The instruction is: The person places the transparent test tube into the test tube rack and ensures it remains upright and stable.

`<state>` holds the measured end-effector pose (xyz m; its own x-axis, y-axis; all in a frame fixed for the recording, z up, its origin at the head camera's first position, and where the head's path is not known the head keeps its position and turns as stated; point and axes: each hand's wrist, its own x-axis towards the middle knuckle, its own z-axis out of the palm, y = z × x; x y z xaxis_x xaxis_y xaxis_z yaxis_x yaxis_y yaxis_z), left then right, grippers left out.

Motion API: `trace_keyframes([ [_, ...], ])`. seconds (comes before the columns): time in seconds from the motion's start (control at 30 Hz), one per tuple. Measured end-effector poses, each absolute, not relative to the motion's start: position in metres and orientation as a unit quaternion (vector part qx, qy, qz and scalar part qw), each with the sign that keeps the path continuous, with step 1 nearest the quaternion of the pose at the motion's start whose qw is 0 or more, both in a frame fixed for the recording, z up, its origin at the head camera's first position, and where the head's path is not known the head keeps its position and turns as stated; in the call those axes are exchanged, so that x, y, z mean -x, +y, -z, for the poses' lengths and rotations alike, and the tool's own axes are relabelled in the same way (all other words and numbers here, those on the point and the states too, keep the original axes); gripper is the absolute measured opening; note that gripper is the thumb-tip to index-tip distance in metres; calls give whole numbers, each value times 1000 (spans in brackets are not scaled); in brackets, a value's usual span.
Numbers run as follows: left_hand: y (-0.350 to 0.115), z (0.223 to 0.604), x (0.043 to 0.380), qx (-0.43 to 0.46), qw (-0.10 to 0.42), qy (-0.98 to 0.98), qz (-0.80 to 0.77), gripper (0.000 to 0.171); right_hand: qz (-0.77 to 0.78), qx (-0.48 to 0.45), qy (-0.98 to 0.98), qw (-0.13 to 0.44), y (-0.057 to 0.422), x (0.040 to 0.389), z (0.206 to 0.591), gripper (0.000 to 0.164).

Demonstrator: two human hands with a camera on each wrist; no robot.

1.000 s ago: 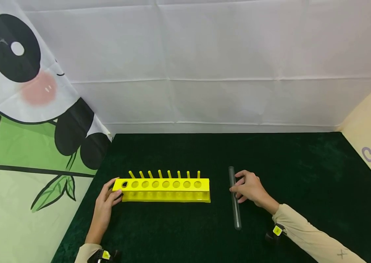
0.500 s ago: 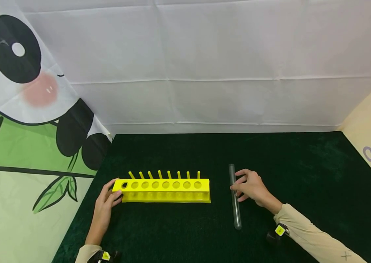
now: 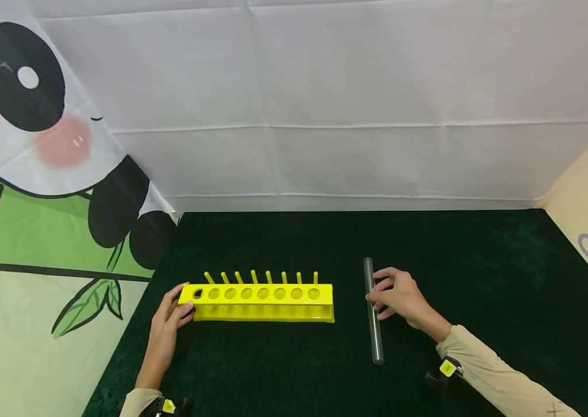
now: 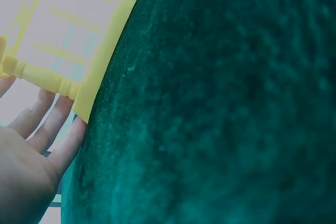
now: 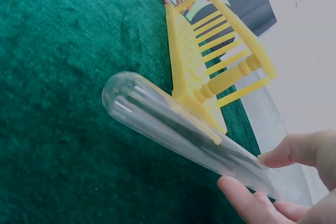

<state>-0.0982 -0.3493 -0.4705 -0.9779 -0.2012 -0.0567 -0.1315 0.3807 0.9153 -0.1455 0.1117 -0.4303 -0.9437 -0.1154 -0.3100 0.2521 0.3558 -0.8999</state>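
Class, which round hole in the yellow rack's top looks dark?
The leftmost hole in the head view, nearest the left hand; the other seven along the yellow rack look yellow.

Left hand (image 3: 167, 320) gripping, right hand (image 3: 398, 297) pinching; hands well apart.

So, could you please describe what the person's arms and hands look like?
Both hands are ungloved. The person wears long beige cloth sleeves, the right one marked with a small grey cross. Each wrist carries a small black device with a bright yellow label.
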Motion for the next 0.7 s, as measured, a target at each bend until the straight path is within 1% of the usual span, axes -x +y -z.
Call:
trace_keyframes([
  [0.2,-344,470,100,-107,35,-832,544,52,576,-25,800,162,116,152,424,56],
  [0.7,-345,468,100,-109,28,-829,548,53,591,-19,791,157,115,153,411,55],
])
